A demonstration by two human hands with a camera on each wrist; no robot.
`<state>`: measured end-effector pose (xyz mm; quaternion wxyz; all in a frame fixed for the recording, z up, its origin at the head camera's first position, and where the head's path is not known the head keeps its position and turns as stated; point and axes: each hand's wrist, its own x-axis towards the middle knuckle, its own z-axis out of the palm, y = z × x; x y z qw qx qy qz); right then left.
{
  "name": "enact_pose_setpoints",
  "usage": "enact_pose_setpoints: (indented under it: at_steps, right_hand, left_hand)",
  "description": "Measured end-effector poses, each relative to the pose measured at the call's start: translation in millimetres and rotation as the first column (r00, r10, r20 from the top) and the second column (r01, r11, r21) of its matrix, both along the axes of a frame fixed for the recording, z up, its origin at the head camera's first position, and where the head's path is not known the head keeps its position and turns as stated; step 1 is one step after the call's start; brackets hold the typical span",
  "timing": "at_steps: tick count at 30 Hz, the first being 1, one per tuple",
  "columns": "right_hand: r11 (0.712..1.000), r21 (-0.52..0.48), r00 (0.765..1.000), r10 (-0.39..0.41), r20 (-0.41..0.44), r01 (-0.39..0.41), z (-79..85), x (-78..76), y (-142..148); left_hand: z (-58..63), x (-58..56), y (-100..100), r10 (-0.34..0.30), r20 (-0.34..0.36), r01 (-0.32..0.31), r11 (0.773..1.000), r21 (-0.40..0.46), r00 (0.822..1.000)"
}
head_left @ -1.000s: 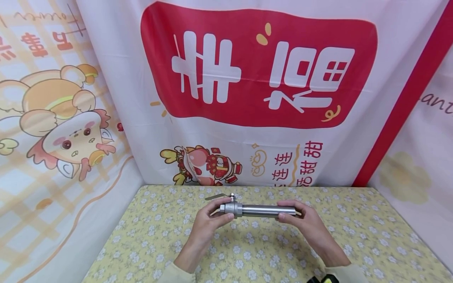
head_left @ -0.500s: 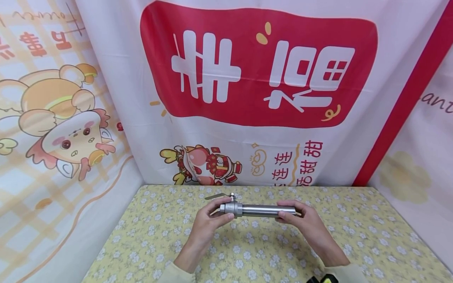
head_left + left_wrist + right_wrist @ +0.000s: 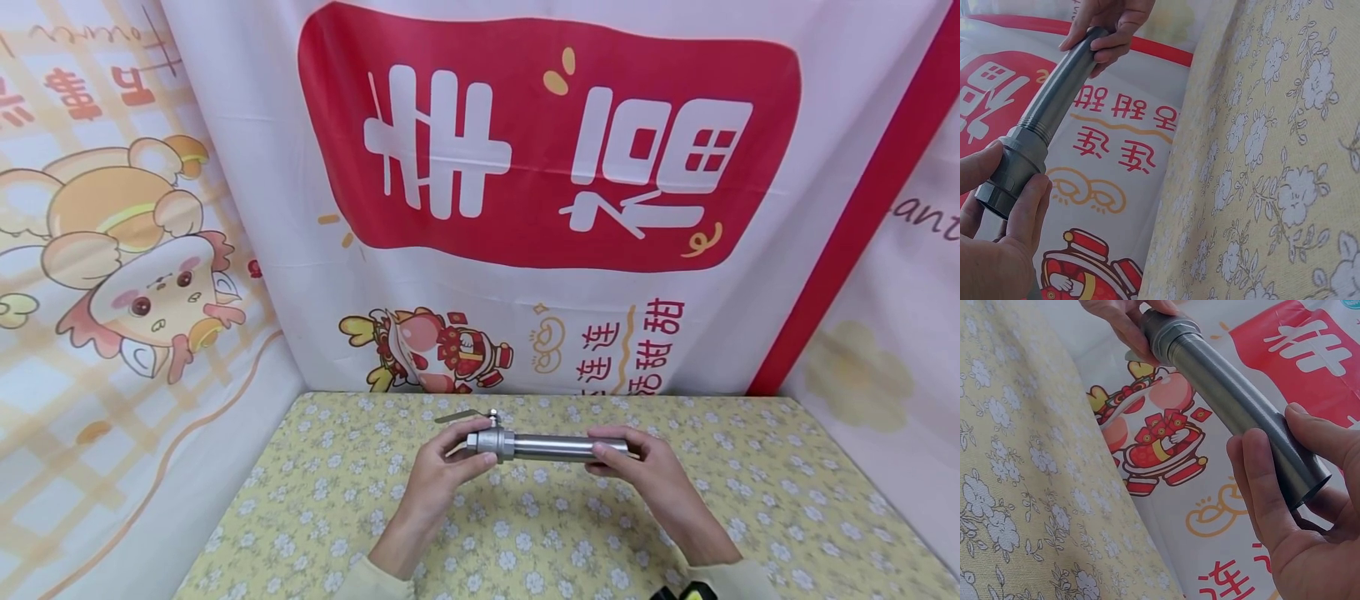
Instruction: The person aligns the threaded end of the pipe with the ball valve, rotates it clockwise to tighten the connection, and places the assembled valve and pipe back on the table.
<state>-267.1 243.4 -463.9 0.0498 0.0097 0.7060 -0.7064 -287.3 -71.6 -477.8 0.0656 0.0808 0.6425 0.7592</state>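
A metal ball valve (image 3: 489,443) with a flat lever handle (image 3: 459,416) is held above the table by my left hand (image 3: 444,462), thumb in front and fingers behind. Into the valve's right end runs a smooth steel pipe (image 3: 558,447); some thread shows at the joint in the left wrist view (image 3: 1036,128). My right hand (image 3: 637,458) grips the pipe near its free end, the thumb along its front. In the right wrist view the pipe's open end (image 3: 1310,490) shows between the fingers and thumb. Valve and pipe lie level in one line.
Below the hands spreads a table with a yellow floral cloth (image 3: 525,542). A white and red printed curtain (image 3: 540,283) hangs at its back edge, with more printed cloth (image 3: 150,467) on the left side and pale cloth (image 3: 885,400) at the right.
My right thumb has shifted slightly up and along the pipe. The left hand and the valve stay where they were.
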Motion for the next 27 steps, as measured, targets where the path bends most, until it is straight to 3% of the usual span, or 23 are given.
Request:
enact_pose_setpoints:
  at_steps: [19,27]
  right_hand:
    - [0.997,0.046,0.997,-0.070,0.013,0.069,-2.1,-2.4,-3.1]
    - [0.999,0.042,0.999,-0.032,-0.012,0.033,0.6,-0.5,-2.6]
  left_hand:
    - [-1.4,0.8,1.3,0.001,-0.015,-0.001,1.000,-0.018,1.000]
    - [-0.9,-0.5,0.3,0.009,0.006,-0.009,1.000,-0.011,1.000]
